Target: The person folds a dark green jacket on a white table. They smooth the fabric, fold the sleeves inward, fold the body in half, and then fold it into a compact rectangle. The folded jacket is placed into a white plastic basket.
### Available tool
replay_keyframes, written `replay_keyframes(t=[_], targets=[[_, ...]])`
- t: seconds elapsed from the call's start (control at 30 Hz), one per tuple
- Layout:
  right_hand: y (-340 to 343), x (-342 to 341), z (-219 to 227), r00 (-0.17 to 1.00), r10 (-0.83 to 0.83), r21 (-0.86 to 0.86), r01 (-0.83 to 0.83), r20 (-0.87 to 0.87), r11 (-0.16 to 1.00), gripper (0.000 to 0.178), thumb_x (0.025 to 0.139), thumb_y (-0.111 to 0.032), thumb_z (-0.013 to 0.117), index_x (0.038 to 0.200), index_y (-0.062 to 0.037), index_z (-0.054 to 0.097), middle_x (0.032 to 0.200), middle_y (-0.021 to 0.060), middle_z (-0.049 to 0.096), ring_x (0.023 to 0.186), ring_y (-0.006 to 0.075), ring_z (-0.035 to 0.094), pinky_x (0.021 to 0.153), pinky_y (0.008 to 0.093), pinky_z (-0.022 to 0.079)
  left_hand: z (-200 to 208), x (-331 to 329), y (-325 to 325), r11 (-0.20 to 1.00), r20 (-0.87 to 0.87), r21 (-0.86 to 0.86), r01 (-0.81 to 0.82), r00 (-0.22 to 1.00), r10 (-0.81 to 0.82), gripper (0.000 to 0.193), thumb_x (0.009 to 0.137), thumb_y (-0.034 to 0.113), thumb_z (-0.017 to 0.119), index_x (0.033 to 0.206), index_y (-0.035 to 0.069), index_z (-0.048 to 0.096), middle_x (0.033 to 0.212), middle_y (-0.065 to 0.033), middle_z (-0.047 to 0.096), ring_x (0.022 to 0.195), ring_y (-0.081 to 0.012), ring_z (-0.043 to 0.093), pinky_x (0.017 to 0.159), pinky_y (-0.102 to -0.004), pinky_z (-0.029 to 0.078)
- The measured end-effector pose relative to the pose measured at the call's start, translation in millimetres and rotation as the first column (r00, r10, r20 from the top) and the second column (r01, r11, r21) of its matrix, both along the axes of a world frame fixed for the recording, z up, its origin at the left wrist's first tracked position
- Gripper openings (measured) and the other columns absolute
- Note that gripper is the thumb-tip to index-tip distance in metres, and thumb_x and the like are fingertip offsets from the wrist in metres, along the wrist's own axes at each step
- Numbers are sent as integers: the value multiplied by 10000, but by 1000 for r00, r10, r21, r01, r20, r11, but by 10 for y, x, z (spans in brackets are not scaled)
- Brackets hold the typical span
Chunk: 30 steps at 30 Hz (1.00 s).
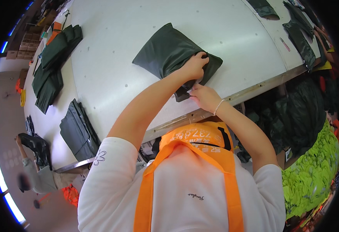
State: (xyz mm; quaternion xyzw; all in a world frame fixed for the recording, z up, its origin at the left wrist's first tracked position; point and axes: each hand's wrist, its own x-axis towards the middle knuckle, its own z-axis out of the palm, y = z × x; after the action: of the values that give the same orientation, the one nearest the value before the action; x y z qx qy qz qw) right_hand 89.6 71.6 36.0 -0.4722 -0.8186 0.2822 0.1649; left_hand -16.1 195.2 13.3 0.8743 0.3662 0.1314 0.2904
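Observation:
A plump, dark green bag of smooth coated fabric (165, 48) lies on the white table near its front edge. My left hand (194, 67) reaches across it, its curled fingers gripping the fabric by the right end. Just below, my right hand (207, 98), with a beaded bracelet at the wrist, pinches the bag's near edge. Between the two hands a small pale bit shows. What lies inside the bag is hidden.
Dark green folded pieces (78, 131) and a longer pile (55, 65) rest on the table's left side. Dark packets (299, 42) lie at the right. Black bags and a bright yellow-green heap (312, 170) stand below. At the left, a person (37, 170) handles dark fabric.

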Motion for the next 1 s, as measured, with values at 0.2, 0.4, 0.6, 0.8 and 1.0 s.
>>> replay_keyframes(t=[0.2, 0.4, 0.6, 0.8, 1.0], targets=[[40, -124, -1, 988, 124, -22, -123, 93, 992, 141, 818, -163, 587, 771, -47, 652, 878, 127, 622, 837, 313, 618, 718, 426, 495, -402, 109, -329, 925, -38, 330, -186, 977, 210, 380, 845, 91, 517, 1218, 18, 508, 1290, -117, 450, 1068, -326, 465, 967, -374, 394], [-32, 182, 165, 986, -39, -74, 52, 163, 996, 95, 842, -174, 570, 837, -88, 610, 824, 108, 612, 808, 316, 607, 677, 423, 484, 697, 107, -146, 990, 57, -82, 116, 992, -111, 542, 728, 139, 650, 1223, -21, 501, 1301, -172, 485, 1104, -325, 531, 930, -365, 442], [-50, 226, 246, 997, -54, -102, 49, -55, 994, 67, 818, -131, 588, 799, -68, 590, 853, 101, 556, 801, 322, 578, 686, 422, 466, 931, -683, -83, 922, -133, 109, 372, 924, -357, 525, 725, 329, 713, 1175, 88, 592, 1327, -142, 472, 1235, -307, 428, 1006, -423, 363], [-89, 255, 4, 994, -60, -144, 46, -95, 989, 49, 802, -84, 598, 809, -36, 605, 881, 121, 541, 814, 331, 566, 723, 408, 465, 305, -605, -463, 880, -339, 189, 435, 870, -357, 694, 737, 484, 678, 1318, 155, 490, 1505, -107, 221, 1394, -294, 181, 1075, -588, 174], [-68, 147, 33, 962, -52, -118, 20, -268, 993, 28, 785, -45, 600, 790, -19, 590, 874, 122, 540, 800, 326, 561, 704, 391, 461, 109, -351, -542, 885, -451, 368, 285, 887, -99, 790, 682, 434, 695, 1379, 203, 403, 1504, -117, 209, 1381, -316, 195, 996, -673, 229]])
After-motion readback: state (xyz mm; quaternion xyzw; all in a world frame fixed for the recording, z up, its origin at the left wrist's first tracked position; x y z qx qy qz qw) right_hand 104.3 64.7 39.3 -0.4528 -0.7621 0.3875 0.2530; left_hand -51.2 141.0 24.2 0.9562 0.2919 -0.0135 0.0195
